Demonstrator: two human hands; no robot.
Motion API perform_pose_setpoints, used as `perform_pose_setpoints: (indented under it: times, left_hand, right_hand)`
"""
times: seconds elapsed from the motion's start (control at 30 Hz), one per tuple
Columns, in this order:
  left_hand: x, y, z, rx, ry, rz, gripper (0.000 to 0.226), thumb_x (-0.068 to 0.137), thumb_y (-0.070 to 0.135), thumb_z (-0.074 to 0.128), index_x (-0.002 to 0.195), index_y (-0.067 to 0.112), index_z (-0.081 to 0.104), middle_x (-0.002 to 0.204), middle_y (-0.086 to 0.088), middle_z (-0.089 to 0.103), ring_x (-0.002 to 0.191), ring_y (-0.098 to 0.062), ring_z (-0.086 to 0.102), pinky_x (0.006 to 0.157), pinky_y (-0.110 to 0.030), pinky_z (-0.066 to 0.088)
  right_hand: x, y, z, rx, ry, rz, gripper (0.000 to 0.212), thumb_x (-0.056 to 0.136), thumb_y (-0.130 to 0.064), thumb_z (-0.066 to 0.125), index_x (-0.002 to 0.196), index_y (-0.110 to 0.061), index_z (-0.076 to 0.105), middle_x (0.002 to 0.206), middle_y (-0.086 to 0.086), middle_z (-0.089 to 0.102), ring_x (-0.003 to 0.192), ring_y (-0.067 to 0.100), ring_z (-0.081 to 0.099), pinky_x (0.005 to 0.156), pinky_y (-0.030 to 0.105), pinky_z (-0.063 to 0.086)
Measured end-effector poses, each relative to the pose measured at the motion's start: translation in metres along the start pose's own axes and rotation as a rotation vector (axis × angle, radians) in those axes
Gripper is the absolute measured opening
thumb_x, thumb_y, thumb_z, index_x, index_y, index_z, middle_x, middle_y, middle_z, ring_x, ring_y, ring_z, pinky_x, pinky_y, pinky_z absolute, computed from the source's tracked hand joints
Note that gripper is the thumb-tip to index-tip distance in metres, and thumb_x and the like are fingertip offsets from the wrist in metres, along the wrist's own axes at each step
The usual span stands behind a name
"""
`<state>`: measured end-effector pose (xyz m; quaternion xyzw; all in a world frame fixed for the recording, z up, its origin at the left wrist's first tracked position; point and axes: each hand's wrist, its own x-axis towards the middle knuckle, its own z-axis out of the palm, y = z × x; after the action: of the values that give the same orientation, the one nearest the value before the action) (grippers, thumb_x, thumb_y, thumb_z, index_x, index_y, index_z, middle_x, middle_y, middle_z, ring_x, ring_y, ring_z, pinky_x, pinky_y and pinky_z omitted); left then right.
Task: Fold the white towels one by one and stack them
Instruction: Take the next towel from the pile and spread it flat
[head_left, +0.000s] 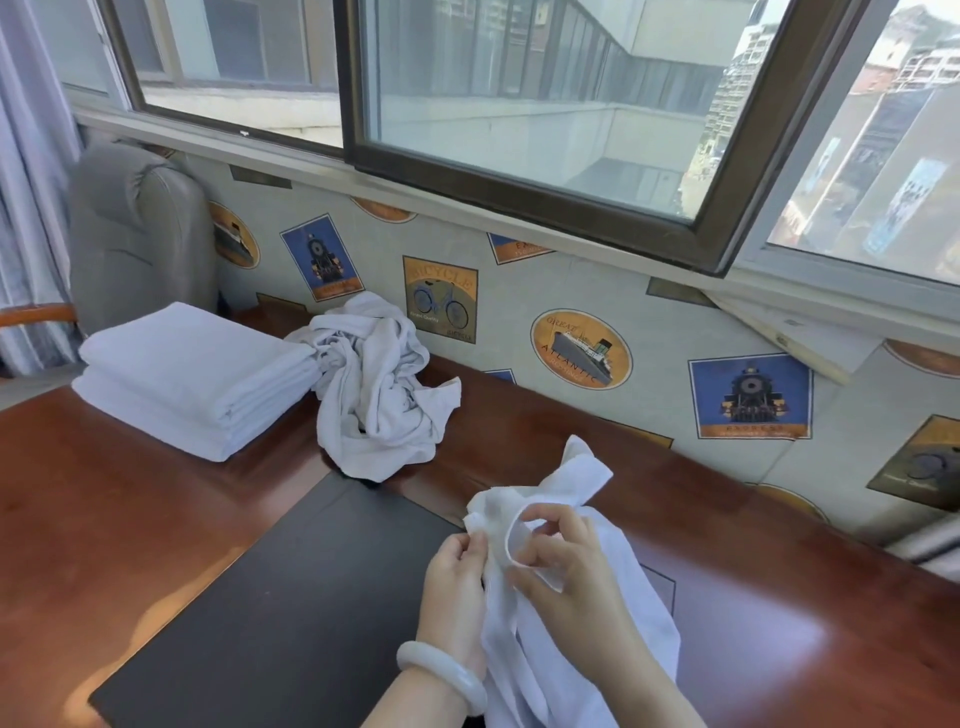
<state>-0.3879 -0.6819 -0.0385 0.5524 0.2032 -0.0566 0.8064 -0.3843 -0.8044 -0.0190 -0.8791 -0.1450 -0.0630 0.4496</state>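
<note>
Holding one rumpled white cloth towel (582, 480) above a glossy reddish-brown wooden desk (104, 493).
Gripped along a bunched fold by the left hand (457, 577), fingers curled; pinched at the hem between thumb and forefinger of the right hand (563, 569); hanging down beside a black rectangular desk mat (291, 597). Farther back left: a loose heap of unfolded white towels (379, 395) touching a neat stack of folded white towels (192, 374).

Both forearms extended from below, hands close together. The left hand (457, 577) pinched the white towel (584, 480) with curled fingers; the right hand (563, 564) pinched its looped edge.
</note>
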Motion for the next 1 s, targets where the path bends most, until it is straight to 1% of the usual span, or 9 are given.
perform_pose_setpoints:
  times: [0.1,0.23,0.33,0.4,0.53,0.6,0.8,0.9,1.0]
  left_hand:
    - [0.002,-0.003,-0.005,-0.021,0.071,-0.043,0.029,0.102,0.021,0.048,0.098,-0.004,0.062,0.080,-0.017,0.061,0.074,-0.027,0.057,0.070,-0.040,0.045]
    - [0.004,-0.002,-0.009,-0.099,0.068,-0.115,0.021,0.093,0.015,0.053,0.073,0.010,0.055,0.074,-0.014,0.055,0.062,-0.026,0.051,0.064,-0.036,0.043]
    - [-0.002,-0.004,-0.002,-0.042,-0.036,-0.115,0.022,0.084,0.029,0.065,0.082,0.007,0.061,0.073,-0.013,0.068,0.065,-0.029,0.066,0.061,-0.037,0.052]
    - [-0.004,-0.010,0.004,0.082,-0.043,-0.047,0.027,0.090,0.034,0.068,0.099,0.009,0.063,0.086,-0.011,0.075,0.081,-0.026,0.073,0.076,-0.043,0.059]
    - [-0.002,-0.013,0.001,0.124,0.013,0.045,0.017,0.093,0.027,0.065,0.101,0.011,0.064,0.092,-0.013,0.073,0.088,-0.027,0.070,0.084,-0.045,0.056]
    - [0.001,-0.012,-0.002,0.123,0.019,0.109,0.013,0.096,0.024,0.061,0.098,0.012,0.065,0.086,-0.007,0.072,0.085,-0.023,0.067,0.081,-0.039,0.054]
    - [0.001,-0.004,0.001,0.261,-0.034,0.397,0.013,0.093,0.024,0.064,0.081,0.026,0.065,0.069,0.004,0.061,0.066,-0.004,0.053,0.062,-0.017,0.043]
    - [-0.001,-0.002,0.006,0.383,-0.096,0.467,0.012,0.094,0.028,0.063,0.082,0.031,0.065,0.073,0.006,0.066,0.069,-0.007,0.062,0.064,-0.018,0.047]
    - [0.000,0.003,0.005,0.455,-0.097,0.513,0.008,0.093,0.028,0.064,0.088,0.032,0.067,0.083,0.004,0.068,0.078,-0.012,0.065,0.069,-0.020,0.050]
  right_hand:
    - [-0.010,0.002,-0.011,0.146,-0.191,0.000,0.040,0.087,-0.008,0.071,0.061,-0.035,0.056,0.127,-0.023,0.056,0.115,0.006,0.056,0.091,0.011,0.041]
    - [-0.020,0.005,-0.009,0.338,-0.443,0.189,0.021,0.091,-0.019,0.065,0.073,-0.010,0.059,0.142,-0.024,0.050,0.130,-0.003,0.047,0.105,0.024,0.037]
    - [-0.015,-0.003,0.003,0.550,-0.086,0.477,0.037,0.088,-0.047,0.066,0.094,-0.011,0.070,0.110,-0.005,0.073,0.103,0.010,0.068,0.090,0.030,0.051]
    - [-0.009,-0.010,0.006,0.475,0.034,0.551,0.036,0.083,-0.052,0.069,0.096,-0.018,0.066,0.093,-0.006,0.073,0.086,0.005,0.069,0.074,0.020,0.053]
    - [-0.003,-0.007,0.005,0.274,-0.098,0.502,0.014,0.085,-0.031,0.069,0.086,-0.018,0.065,0.077,0.003,0.065,0.068,0.005,0.059,0.058,0.016,0.044]
    - [-0.002,0.000,0.004,0.266,-0.019,0.524,0.018,0.092,-0.017,0.057,0.076,-0.009,0.059,0.065,0.007,0.051,0.062,0.012,0.045,0.057,0.025,0.036]
    - [0.008,0.001,-0.005,0.144,0.272,0.497,0.039,0.092,-0.015,0.059,0.055,-0.017,0.047,0.052,-0.007,0.034,0.047,0.009,0.029,0.046,0.021,0.026]
    - [0.013,-0.006,-0.006,0.386,0.156,0.470,0.024,0.091,-0.005,0.056,0.093,-0.026,0.066,0.057,-0.001,0.052,0.049,0.013,0.052,0.050,0.024,0.045]
    - [0.013,0.000,-0.015,0.561,0.009,0.401,0.050,0.093,0.003,0.053,0.125,-0.035,0.061,0.066,0.005,0.055,0.060,0.018,0.058,0.064,0.028,0.052]
